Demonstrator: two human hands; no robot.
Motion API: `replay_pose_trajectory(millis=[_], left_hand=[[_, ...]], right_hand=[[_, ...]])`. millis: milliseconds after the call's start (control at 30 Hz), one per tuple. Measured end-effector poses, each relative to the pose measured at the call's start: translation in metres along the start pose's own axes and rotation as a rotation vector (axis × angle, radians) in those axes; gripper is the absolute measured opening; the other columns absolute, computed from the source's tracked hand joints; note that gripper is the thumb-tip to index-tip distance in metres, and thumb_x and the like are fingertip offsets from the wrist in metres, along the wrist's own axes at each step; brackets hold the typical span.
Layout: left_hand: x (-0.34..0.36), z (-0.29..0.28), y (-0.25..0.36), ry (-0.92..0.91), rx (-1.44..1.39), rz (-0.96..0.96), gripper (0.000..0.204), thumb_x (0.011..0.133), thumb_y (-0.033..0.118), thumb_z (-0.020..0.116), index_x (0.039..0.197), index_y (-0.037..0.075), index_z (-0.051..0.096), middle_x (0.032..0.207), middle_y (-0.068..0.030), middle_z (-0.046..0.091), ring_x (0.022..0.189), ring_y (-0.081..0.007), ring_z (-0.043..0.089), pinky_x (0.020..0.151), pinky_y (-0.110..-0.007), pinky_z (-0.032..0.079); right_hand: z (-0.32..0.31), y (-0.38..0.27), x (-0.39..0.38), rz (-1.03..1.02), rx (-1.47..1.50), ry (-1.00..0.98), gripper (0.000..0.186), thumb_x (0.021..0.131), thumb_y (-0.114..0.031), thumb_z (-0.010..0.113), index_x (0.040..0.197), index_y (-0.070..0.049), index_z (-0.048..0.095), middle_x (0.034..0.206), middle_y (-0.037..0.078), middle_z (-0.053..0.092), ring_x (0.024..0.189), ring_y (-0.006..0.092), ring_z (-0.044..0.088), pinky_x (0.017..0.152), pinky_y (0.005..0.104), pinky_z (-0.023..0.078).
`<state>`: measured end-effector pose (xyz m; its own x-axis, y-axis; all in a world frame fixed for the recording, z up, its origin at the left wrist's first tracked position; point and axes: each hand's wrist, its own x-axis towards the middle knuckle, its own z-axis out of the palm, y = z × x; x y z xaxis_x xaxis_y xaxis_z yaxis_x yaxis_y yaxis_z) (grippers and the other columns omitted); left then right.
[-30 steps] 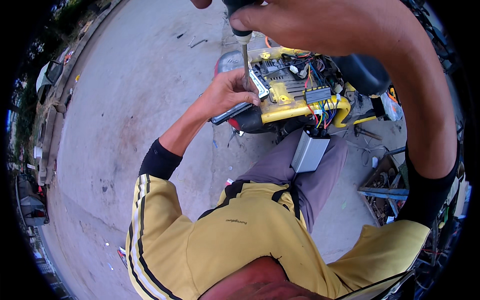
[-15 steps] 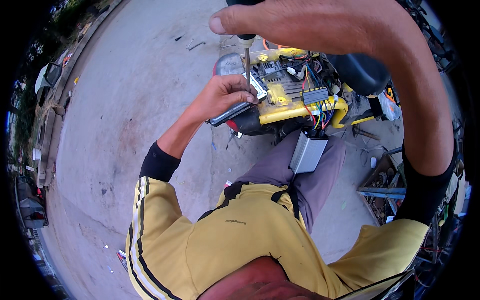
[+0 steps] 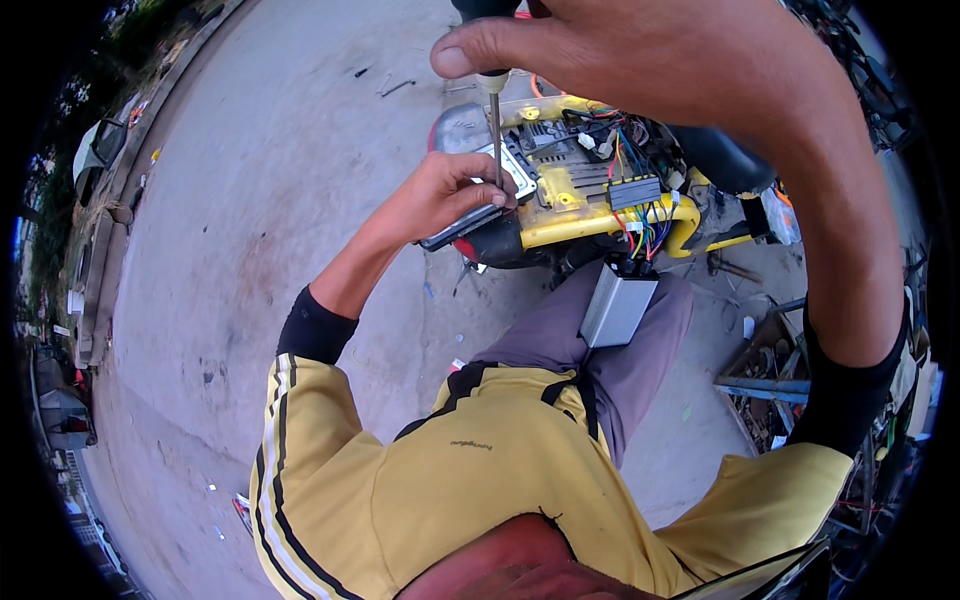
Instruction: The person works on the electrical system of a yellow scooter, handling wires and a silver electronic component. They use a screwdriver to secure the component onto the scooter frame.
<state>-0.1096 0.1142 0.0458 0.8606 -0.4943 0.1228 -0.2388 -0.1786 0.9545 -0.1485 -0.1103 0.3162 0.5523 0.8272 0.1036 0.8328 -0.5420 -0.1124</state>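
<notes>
My right hand (image 3: 620, 55) holds the dark handle of a screwdriver (image 3: 495, 120) at the top edge; its fingers are largely hidden, and the thumb lies along the handle. The shaft points straight down. My left hand (image 3: 455, 195) is closed, thumb and fingertips pinching the lower shaft, with the tip hidden behind them. Under those fingers lies a flat grey and white case (image 3: 518, 172), at the tail of a yellow vehicle frame (image 3: 575, 232). A silver controller box (image 3: 618, 308) rests against my leg, joined by coloured wires (image 3: 648, 240) to the frame.
A black finned module (image 3: 633, 192) sits among wires on the frame, with a black seat (image 3: 725, 160) to its right. A hammer (image 3: 735, 268) lies on the ground near a bin of parts (image 3: 760, 375). A wrench (image 3: 398, 89) lies on the pavement further off.
My right hand and forearm have shifted slightly right and down, still on the screwdriver. My left hand stays in nearly the same place on the shaft.
</notes>
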Motion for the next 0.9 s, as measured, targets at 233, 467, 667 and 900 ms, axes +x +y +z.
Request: replay_pose_trajectory(millis=[233, 467, 667, 900], left_hand=[[0.004, 0.001, -0.005, 0.048, 0.112, -0.003, 0.018, 0.09, 0.004, 0.079, 0.105, 0.0, 0.071, 0.097, -0.0025, 0.074, 0.091, -0.011, 0.069, 0.085, -0.029, 0.056], [0.002, -0.002, -0.012, 0.075, 0.11, 0.066, 0.018, 0.089, 0.006, 0.081, 0.1, -0.001, 0.069, 0.088, -0.0017, 0.071, 0.076, -0.0071, 0.058, 0.072, -0.028, 0.051], [0.003, -0.002, -0.009, 0.065, 0.205, -0.067, 0.019, 0.087, 0.002, 0.081, 0.103, 0.003, 0.07, 0.086, -0.0007, 0.065, 0.08, -0.0076, 0.06, 0.071, -0.027, 0.048], [-0.005, -0.003, 0.003, -0.039, 0.65, 0.121, 0.021, 0.09, 0.008, 0.074, 0.106, -0.002, 0.065, 0.109, -0.0162, 0.061, 0.097, -0.0357, 0.063, 0.081, -0.044, 0.05]], right_hand=[[0.024, 0.037, -0.009, -0.379, -0.033, 0.252, 0.024, 0.099, 0.0, 0.049, 0.118, 0.012, 0.057, 0.112, 0.025, 0.062, 0.103, 0.0345, 0.062, 0.095, 0.0397, 0.052], [0.033, 0.027, -0.005, -0.172, -0.026, 0.272, 0.022, 0.099, 0.0, 0.049, 0.116, 0.01, 0.057, 0.111, 0.023, 0.06, 0.104, 0.0342, 0.061, 0.098, 0.0393, 0.051], [0.029, 0.03, -0.005, -0.239, -0.046, 0.302, 0.02, 0.099, -0.002, 0.051, 0.115, 0.008, 0.055, 0.109, 0.022, 0.059, 0.103, 0.0334, 0.062, 0.094, 0.0402, 0.051], [0.033, 0.024, -0.015, -0.112, 0.008, 0.273, 0.027, 0.097, -0.011, 0.06, 0.117, 0.005, 0.052, 0.11, 0.021, 0.052, 0.096, 0.0329, 0.059, 0.086, 0.0388, 0.049]])
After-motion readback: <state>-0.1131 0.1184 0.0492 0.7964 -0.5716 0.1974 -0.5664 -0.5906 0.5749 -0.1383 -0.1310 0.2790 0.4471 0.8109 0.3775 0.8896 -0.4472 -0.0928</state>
